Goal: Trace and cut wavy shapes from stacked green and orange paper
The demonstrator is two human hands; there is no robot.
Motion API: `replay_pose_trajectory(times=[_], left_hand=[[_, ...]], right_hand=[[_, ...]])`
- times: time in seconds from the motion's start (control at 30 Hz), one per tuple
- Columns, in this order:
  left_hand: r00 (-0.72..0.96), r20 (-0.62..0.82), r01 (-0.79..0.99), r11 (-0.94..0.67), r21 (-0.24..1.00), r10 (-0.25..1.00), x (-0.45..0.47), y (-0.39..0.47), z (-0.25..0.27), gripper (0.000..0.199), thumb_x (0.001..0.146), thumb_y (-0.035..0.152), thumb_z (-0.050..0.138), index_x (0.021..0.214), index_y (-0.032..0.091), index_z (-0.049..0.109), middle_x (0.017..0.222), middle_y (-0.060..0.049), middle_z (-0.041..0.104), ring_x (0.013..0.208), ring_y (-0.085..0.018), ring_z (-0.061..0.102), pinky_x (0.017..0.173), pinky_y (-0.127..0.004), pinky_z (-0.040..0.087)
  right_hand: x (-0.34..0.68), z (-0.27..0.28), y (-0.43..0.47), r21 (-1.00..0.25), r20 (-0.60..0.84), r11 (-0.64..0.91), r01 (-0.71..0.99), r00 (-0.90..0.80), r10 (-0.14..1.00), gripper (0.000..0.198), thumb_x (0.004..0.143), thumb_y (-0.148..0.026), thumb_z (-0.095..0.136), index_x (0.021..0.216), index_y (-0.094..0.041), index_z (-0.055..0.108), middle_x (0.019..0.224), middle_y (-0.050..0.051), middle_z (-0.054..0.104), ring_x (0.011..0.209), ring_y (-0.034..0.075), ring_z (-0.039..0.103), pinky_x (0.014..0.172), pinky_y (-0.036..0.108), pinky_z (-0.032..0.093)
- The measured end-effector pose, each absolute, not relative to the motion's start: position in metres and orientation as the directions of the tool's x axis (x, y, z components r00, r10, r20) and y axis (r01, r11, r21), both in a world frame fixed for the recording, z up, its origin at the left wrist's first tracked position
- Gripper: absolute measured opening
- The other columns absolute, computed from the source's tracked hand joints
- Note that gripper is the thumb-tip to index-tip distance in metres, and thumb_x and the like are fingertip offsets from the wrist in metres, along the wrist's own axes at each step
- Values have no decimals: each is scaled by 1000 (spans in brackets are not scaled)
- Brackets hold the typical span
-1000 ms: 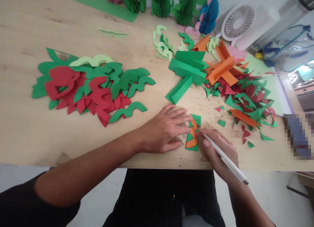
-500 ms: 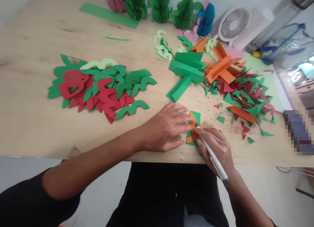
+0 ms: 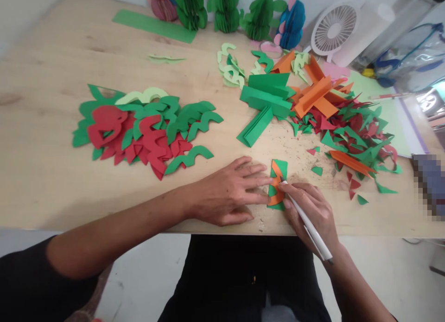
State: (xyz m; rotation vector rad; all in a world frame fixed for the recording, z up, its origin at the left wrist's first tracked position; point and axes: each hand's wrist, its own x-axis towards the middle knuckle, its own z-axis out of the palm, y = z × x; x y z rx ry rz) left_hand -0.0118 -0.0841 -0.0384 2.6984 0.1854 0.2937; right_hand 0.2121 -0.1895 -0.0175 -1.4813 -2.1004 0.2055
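Note:
My right hand (image 3: 311, 215) grips a white pen (image 3: 308, 224), its dark tip at the edge of an orange paper cutout (image 3: 276, 197). That wavy cutout lies on a small green paper rectangle (image 3: 281, 165) near the table's front edge. My left hand (image 3: 231, 189) rests flat with its fingers stretched out, some fingertips at the left edge of the cutout. To the left of it sits a pile of wavy red cutouts (image 3: 153, 138) and green cutouts (image 3: 191, 120). Folded green paper strips (image 3: 266, 97) lie beyond my hands.
Folded orange strips (image 3: 314, 97) and a heap of red and green scraps (image 3: 361, 127) cover the right side. Along the back stand green honeycomb paper figures (image 3: 225, 11), a blue one (image 3: 292, 25) and a white fan (image 3: 334, 29). A light green strip (image 3: 153, 25) lies at the back left.
My left hand has shifted slightly toward the table's front edge, its fingers lower beside the cutout. The pen remains at the orange shape. The whole view has moved a little.

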Motion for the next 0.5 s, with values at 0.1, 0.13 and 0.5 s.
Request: replay_pose_trajectory(times=[0.1,0.13,0.5], left_hand=[[967,183,82,-899,431,176,-13,-83,-38,41,88,38,60,127,24,60,153,-8,44,142,-34,35,117,-56,20],[968,182,81,-898,432,175,-13,-83,-38,41,88,37,60,127,24,60,153,-8,43,142,-34,35,116,-56,20],[960,217,68,-899,433,177,-13,-83,-44,42,88,38,58,128,26,59,151,-8,45,141,-35,35,115,-58,20]], right_hand=[[212,-18,-189,-437,344,366,822,-223,912,28,91,-13,55,115,-19,67,94,8,77,87,22,69,78,38,54],[213,-18,-189,-444,340,359,821,-216,915,27,91,-14,55,114,-20,67,94,7,77,87,22,70,78,38,54],[205,-11,-195,-769,197,143,623,19,980,18,93,-19,56,104,-22,70,93,4,73,81,16,69,69,27,54]])
